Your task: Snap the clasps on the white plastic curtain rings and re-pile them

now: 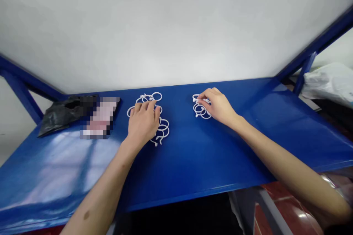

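Two groups of white plastic rings lie on a blue shelf (193, 154). My left hand (143, 121) rests palm down on the larger left pile of rings (161, 128), fingers curled over a ring near its top. My right hand (217, 106) reaches to the smaller right pile of rings (200, 110), thumb and fingers pinched on a ring at its upper edge.
A black plastic bag (62, 113) and a blurred-out flat item (100, 117) lie at the back left of the shelf. Blue frame posts (306, 62) rise at both sides. A white bag (331, 80) sits beyond the right post. White wall behind.
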Demonstrator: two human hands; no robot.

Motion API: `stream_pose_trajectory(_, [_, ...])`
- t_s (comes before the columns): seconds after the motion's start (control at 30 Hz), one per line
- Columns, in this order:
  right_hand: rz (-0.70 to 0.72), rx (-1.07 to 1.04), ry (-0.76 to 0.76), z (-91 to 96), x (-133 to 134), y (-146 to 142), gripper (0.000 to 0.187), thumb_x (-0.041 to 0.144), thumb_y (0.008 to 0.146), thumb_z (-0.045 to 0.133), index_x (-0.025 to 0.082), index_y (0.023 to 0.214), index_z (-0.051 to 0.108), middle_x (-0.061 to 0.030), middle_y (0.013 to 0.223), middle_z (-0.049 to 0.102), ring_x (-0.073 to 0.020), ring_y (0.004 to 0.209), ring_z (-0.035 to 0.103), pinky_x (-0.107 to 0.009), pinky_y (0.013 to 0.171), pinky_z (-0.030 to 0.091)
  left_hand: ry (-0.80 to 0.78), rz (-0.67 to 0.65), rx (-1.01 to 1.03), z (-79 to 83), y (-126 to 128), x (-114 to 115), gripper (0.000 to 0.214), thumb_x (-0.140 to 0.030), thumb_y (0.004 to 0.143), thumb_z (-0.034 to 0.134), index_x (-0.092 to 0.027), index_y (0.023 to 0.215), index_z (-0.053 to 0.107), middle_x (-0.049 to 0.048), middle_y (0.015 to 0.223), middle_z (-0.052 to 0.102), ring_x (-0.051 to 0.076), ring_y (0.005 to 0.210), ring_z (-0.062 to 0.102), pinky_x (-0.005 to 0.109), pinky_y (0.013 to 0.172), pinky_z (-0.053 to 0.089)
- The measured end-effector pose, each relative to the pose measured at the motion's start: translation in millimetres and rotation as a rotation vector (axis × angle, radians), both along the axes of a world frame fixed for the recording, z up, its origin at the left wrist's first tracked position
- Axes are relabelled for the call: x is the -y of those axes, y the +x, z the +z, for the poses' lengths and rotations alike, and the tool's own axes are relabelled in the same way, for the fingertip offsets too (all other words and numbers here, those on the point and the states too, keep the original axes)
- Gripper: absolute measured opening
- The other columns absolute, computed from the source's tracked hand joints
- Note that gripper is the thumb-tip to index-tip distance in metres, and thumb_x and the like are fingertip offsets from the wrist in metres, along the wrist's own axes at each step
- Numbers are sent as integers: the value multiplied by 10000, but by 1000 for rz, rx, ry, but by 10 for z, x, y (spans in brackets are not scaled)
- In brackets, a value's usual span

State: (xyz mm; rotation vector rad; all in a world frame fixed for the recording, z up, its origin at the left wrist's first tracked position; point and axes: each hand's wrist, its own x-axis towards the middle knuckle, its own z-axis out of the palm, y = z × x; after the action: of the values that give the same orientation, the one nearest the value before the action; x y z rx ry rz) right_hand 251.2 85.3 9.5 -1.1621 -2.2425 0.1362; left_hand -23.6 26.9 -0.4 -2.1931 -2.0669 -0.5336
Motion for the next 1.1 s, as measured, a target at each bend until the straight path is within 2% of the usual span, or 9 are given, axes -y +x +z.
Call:
stream_pose_trajectory(0.1, [36, 110, -51, -43, -87, 28, 95, 158, 919, 610, 194, 917, 698, -71, 968, 727, -243, 913, 576, -397, 823, 512, -113, 49, -51, -18, -10, -18, 456, -372, 1031, 306, -214, 1290, 646, 107, 1313, 660, 397, 1197, 534, 568, 987, 438])
stream_pose_trajectory(0.17, [54, 155, -62, -63, -54, 46, 101, 155, 915, 617, 190, 943, 707, -81, 1009, 719, -251, 928, 559, -407, 835, 516, -114, 44, -68, -22, -2, -18, 451, -363, 1029, 303, -231, 1245, 676, 86, 1290, 676, 387, 1187, 535, 562, 995, 426])
stream_pose_trajectory(0.4, [36, 119, 45, 39, 274, 24, 121, 198, 952, 604, 174, 1033, 691, -96, 1085, 685, -261, 978, 532, -420, 856, 525, -56, 15, 35, -51, -66, -84, 391, -350, 999, 382, -200, 1126, 720, 87, 1163, 730, 353, 1127, 563, 512, 971, 434])
stream_pose_trajectory(0.57, [110, 138, 88, 54, 517, -156, 151, 240, 971, 585, 155, 1026, 698, -115, 1077, 681, -275, 1035, 550, -443, 916, 523, -49, 24, 49, -86, -144, -126, 317, -356, 952, 474, -185, 1051, 722, 104, 1072, 747, 356, 1059, 596, 489, 898, 468])
stream_pose_trajectory(0.7, [208, 138, 37, -62, 655, -298, 172, 239, 985, 561, 158, 1033, 706, -108, 1059, 685, -257, 1029, 563, -426, 919, 529, -94, -4, 11, -106, -182, -123, 356, -360, 928, 498, -166, 1130, 717, 128, 1112, 733, 382, 1088, 584, 526, 922, 459])
stream_pose_trajectory(0.83, [268, 124, -36, -180, 712, -341, 173, 245, 981, 579, 148, 1047, 706, -103, 1055, 685, -244, 1018, 568, -412, 926, 528, -119, -12, 45, -98, -194, -110, 297, -330, 889, 529, -204, 1055, 741, 112, 1007, 740, 368, 1047, 585, 539, 930, 442])
stream_pose_trajectory(0.93, [277, 112, -79, -210, 727, -329, 166, 248, 971, 600, 151, 1060, 702, -96, 1055, 684, -245, 1021, 564, -412, 927, 528, -94, -13, 88, -77, -189, -101, 230, -315, 877, 546, -223, 985, 727, 95, 947, 743, 352, 1045, 582, 539, 940, 420])
stream_pose_trajectory(1.1, [282, 78, -92, -203, 743, -306, 167, 252, 974, 595, 157, 1069, 694, -93, 1059, 686, -244, 1024, 564, -417, 930, 532, -45, -69, 164, -37, -162, -85, 178, -293, 892, 548, -224, 979, 687, 69, 976, 754, 326, 1074, 600, 536, 980, 395])
